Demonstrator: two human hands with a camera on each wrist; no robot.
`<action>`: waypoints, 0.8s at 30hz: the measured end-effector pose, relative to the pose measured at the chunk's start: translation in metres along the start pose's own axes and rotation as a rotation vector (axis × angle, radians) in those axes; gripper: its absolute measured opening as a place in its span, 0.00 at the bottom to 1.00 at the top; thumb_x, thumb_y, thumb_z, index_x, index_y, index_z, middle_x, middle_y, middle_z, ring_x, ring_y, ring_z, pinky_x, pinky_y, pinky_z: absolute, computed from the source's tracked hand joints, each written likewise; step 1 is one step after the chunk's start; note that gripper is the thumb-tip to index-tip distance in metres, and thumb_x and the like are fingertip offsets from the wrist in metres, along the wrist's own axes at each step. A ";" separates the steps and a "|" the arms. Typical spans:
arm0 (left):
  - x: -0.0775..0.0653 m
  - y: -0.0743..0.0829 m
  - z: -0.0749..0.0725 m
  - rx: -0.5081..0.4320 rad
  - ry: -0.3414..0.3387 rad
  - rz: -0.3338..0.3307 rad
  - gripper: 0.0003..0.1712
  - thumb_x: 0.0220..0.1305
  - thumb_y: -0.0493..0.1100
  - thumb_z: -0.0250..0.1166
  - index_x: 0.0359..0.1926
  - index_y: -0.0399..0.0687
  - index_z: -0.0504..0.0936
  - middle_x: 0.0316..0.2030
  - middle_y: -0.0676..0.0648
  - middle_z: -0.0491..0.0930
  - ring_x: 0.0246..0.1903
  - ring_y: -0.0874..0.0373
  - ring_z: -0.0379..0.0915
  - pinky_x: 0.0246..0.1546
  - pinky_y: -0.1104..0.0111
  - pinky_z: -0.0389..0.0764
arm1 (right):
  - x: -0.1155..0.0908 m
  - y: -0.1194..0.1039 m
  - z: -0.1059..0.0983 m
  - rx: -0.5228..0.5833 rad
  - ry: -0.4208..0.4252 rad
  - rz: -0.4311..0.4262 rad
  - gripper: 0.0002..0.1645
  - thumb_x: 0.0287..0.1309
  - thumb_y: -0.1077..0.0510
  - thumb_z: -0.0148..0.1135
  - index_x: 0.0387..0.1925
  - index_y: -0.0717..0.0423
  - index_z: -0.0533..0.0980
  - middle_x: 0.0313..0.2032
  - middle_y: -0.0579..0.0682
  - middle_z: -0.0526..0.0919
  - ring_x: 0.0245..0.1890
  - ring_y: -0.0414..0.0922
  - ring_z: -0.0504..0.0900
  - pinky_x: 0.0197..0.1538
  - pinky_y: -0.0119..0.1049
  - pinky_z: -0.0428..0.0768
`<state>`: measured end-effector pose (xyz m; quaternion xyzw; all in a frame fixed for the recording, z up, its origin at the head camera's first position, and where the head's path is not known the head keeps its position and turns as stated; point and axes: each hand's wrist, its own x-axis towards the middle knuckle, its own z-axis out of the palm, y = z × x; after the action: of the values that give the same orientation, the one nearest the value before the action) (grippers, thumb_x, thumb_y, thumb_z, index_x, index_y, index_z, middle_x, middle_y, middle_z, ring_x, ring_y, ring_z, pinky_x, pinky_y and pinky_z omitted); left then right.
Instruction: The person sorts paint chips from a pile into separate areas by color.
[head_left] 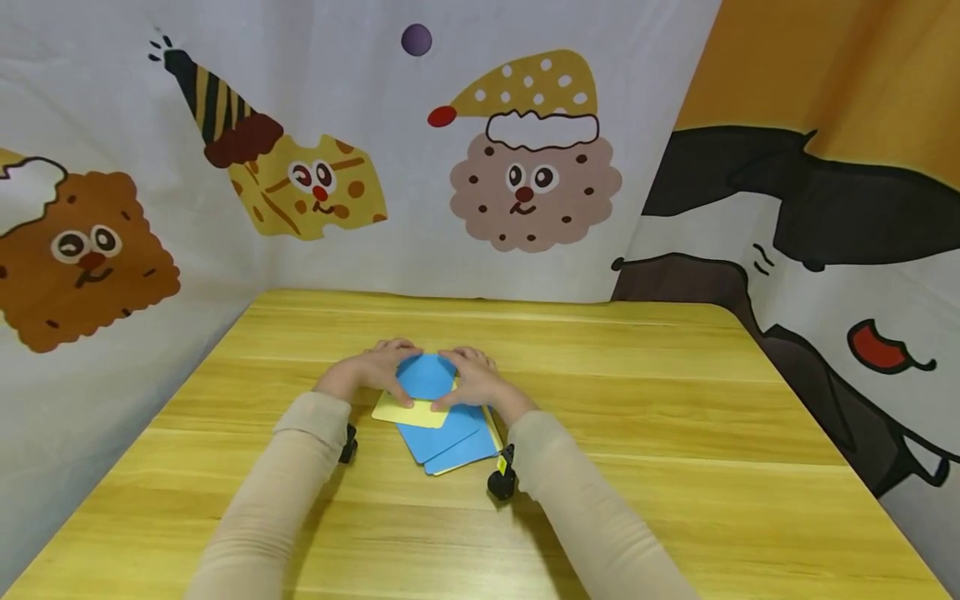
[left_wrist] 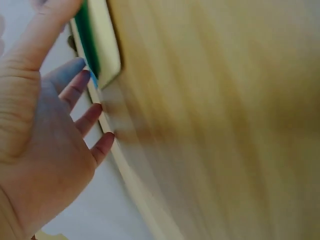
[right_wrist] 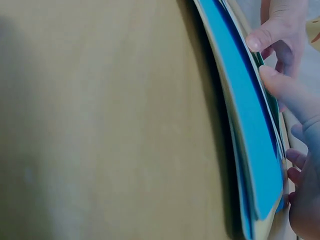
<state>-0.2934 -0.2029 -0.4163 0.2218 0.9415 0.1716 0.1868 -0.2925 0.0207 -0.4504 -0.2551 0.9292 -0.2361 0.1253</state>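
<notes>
A blue card (head_left: 426,377) lies between the two hands, overlapping a yellow card (head_left: 408,413) with rounded corners. My left hand (head_left: 378,371) holds its left side, thumb at the near edge and fingers around the far edge. On the other side my right hand (head_left: 480,383) holds it the same way. Both thumb tips come close together over the yellow card. Beneath, several more blue cards (head_left: 450,442) fan out toward me, with yellow edges showing. The right wrist view shows the stack (right_wrist: 250,115) edge-on, both thumbs at its upper edge.
The cards rest on a wood-grain table (head_left: 645,450). Behind it hangs a white curtain (head_left: 420,258) printed with cartoon figures. A small black wrist camera (head_left: 501,479) hangs under the right sleeve, another black device (head_left: 348,444) at the left.
</notes>
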 end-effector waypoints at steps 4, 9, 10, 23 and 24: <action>0.003 -0.002 0.002 0.019 0.010 -0.004 0.64 0.40 0.65 0.76 0.73 0.43 0.56 0.67 0.40 0.54 0.64 0.41 0.49 0.59 0.40 0.55 | 0.001 0.000 -0.001 -0.025 -0.003 -0.001 0.62 0.43 0.30 0.69 0.74 0.44 0.52 0.71 0.50 0.53 0.70 0.53 0.49 0.67 0.52 0.47; 0.006 -0.001 0.003 0.048 0.022 -0.008 0.66 0.38 0.67 0.76 0.72 0.42 0.57 0.65 0.39 0.56 0.63 0.41 0.50 0.59 0.41 0.56 | 0.004 0.001 -0.004 -0.047 -0.009 -0.009 0.61 0.43 0.30 0.70 0.74 0.45 0.53 0.70 0.50 0.56 0.69 0.53 0.51 0.67 0.52 0.49; 0.006 -0.001 0.003 0.050 0.024 -0.006 0.66 0.38 0.68 0.76 0.72 0.41 0.57 0.65 0.39 0.56 0.63 0.42 0.51 0.59 0.42 0.57 | 0.004 0.001 -0.005 -0.051 -0.013 -0.011 0.61 0.43 0.30 0.70 0.74 0.45 0.53 0.70 0.51 0.56 0.69 0.53 0.52 0.66 0.52 0.49; 0.003 0.004 0.005 0.043 0.063 0.026 0.64 0.35 0.67 0.77 0.69 0.40 0.62 0.61 0.38 0.59 0.60 0.42 0.53 0.56 0.44 0.59 | 0.003 -0.003 -0.013 -0.053 -0.081 -0.003 0.64 0.40 0.29 0.71 0.74 0.47 0.52 0.70 0.51 0.54 0.69 0.53 0.50 0.66 0.51 0.50; 0.003 0.004 0.005 0.042 0.068 0.028 0.64 0.35 0.67 0.78 0.69 0.40 0.62 0.60 0.39 0.59 0.59 0.42 0.53 0.55 0.45 0.59 | 0.003 -0.003 -0.013 -0.054 -0.081 -0.004 0.64 0.40 0.29 0.71 0.74 0.46 0.52 0.70 0.51 0.54 0.69 0.53 0.50 0.66 0.51 0.50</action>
<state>-0.2926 -0.1969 -0.4205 0.2327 0.9476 0.1617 0.1474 -0.2982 0.0218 -0.4379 -0.2696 0.9289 -0.2008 0.1552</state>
